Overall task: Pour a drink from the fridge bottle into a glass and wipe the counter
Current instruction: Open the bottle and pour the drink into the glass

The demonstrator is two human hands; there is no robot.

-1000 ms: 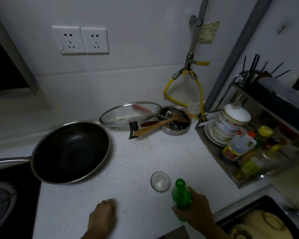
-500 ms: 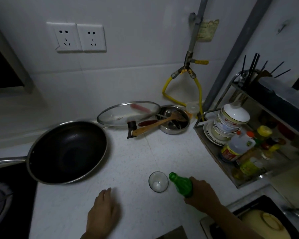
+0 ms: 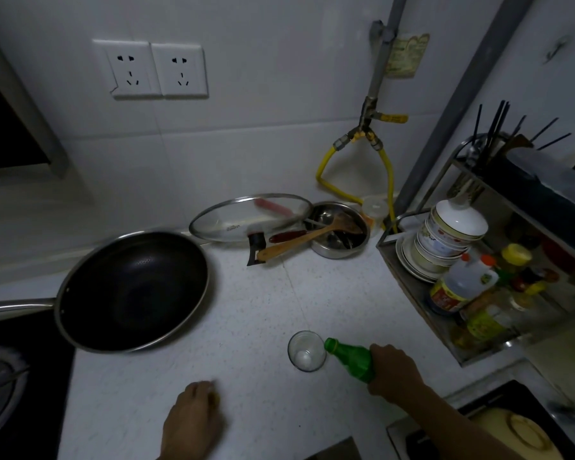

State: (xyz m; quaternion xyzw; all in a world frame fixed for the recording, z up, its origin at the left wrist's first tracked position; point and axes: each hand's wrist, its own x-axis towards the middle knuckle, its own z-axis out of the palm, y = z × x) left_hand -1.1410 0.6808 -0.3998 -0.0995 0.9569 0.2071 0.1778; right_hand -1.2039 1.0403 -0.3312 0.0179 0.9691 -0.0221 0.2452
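A small clear glass (image 3: 306, 350) stands on the white counter (image 3: 253, 307) near its front edge. My right hand (image 3: 394, 370) grips a green bottle (image 3: 351, 359) by its body and holds it tilted almost flat, with the open mouth at the glass's right rim. I cannot tell whether liquid is running out. My left hand (image 3: 193, 423) rests on the counter to the left of the glass, fingers curled, with something small and yellowish at the fingertips that I cannot make out.
A black wok (image 3: 133, 290) sits at the left, partly over the stove (image 3: 10, 386). A glass lid (image 3: 249, 215), a steel bowl (image 3: 341, 232) and a wooden spatula (image 3: 309, 237) lie at the back. A rack (image 3: 409, 287) with bowls and bottles stands right; a sink (image 3: 498, 426) lies at bottom right.
My right hand has tipped the green bottle from upright to nearly flat and brought its mouth to the glass's rim. My left hand's fingers have curled on the counter.
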